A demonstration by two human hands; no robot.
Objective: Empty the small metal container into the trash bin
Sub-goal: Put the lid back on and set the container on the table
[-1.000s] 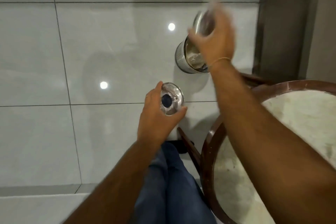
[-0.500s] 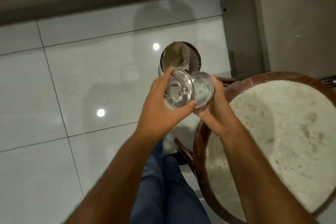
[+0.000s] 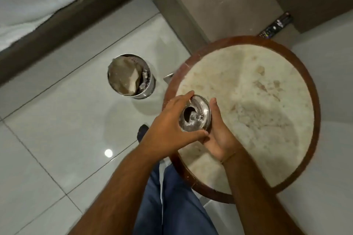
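Note:
The small metal container [image 3: 196,113] is a shiny round tin with a lid that has a dark hole in its top. It is held over the left edge of the round table [image 3: 313,89]. My left hand [image 3: 172,129] grips the lid from the left with thumb and fingers around its rim. My right hand [image 3: 219,135] cups the container's body from below and the right. The metal trash bin [image 3: 149,86] stands on the floor to the upper left, with crumpled paper and scraps inside.
A bed edge [image 3: 63,17] with white sheets runs across the upper left. A brown cabinet [image 3: 210,2] stands behind the table, with a remote control [image 3: 275,25] on its ledge. My blue-trousered legs [image 3: 172,202] are below, over glossy white floor tiles [image 3: 47,129].
The container was upended over the bin by my right hand, lid apart in my left. Both hands then came together and moved right over the table, with the lid now on the container.

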